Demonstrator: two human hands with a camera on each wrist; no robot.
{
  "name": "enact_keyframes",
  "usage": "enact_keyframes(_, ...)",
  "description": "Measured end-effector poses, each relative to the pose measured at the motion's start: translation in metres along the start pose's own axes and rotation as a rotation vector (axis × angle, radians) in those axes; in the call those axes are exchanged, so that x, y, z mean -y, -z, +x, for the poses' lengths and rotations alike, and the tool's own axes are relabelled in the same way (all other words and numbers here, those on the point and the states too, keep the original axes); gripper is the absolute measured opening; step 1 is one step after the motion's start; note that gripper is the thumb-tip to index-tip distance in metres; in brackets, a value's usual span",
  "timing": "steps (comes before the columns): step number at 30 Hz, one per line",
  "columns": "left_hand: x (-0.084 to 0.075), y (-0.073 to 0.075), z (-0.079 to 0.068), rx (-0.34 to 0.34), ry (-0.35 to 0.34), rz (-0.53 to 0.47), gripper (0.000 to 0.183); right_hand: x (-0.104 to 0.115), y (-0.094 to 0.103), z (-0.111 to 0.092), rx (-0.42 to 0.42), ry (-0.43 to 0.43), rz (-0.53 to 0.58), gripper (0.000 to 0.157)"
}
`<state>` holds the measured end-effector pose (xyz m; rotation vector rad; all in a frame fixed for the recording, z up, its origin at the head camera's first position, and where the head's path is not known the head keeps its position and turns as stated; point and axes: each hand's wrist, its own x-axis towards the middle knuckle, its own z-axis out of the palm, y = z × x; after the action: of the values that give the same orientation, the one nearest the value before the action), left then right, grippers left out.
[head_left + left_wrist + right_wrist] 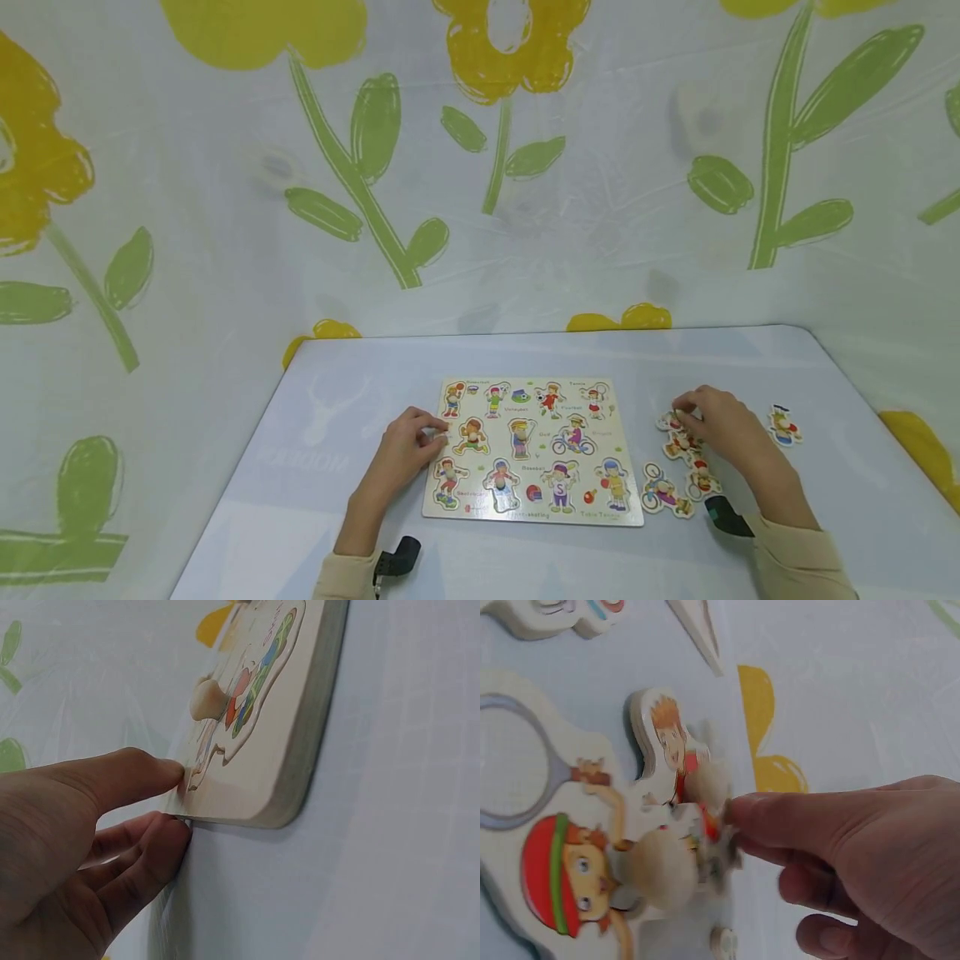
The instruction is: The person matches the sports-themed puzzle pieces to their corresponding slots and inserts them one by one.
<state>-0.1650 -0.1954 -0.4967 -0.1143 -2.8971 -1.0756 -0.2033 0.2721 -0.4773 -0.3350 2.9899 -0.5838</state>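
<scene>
From the head view, I see a pale, rectangular wooden puzzle board (632,517) printed with cartoon sports players lying flat on the white tabletop (285,508). The left hand (403,446) rests at its left edge; the right hand (720,421) reaches into a loose cluster of cut-out wooden pieces beside its right side. A blue bicycle-rider piece (660,490) lies nearest the board, and a lone figure piece with a dark cap (784,426) sits apart, farther right.

From the left wrist, the thumb and bent fingers pinch the board's edge, near a round wooden knob (207,700); I take this as steadying.

From the right wrist, thumb and fingers pinch a small blurred piece (715,855) whose figure I can't make out, between a red-haired boy piece (669,735) and a red-capped tennis girl piece (562,877). The step looks like picking one piece out; next, I'd say, calls for lifting it clear without dragging its neighbours, then finding its matching outline.
</scene>
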Motion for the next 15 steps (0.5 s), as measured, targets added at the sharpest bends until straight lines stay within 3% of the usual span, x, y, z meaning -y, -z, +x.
enact_keyframes(8,-0.0017,0.0004,0.0004,-0.001,0.005,0.006,0.015,0.0043,-0.0043,0.0014,-0.085,-0.096,-0.002,0.029)
enact_keyframes(15,-0.0019,-0.0001,0.0008,-0.004,-0.001,0.012,0.015,0.0043,-0.0042,0.0003,-0.069,-0.083,-0.006,0.028)
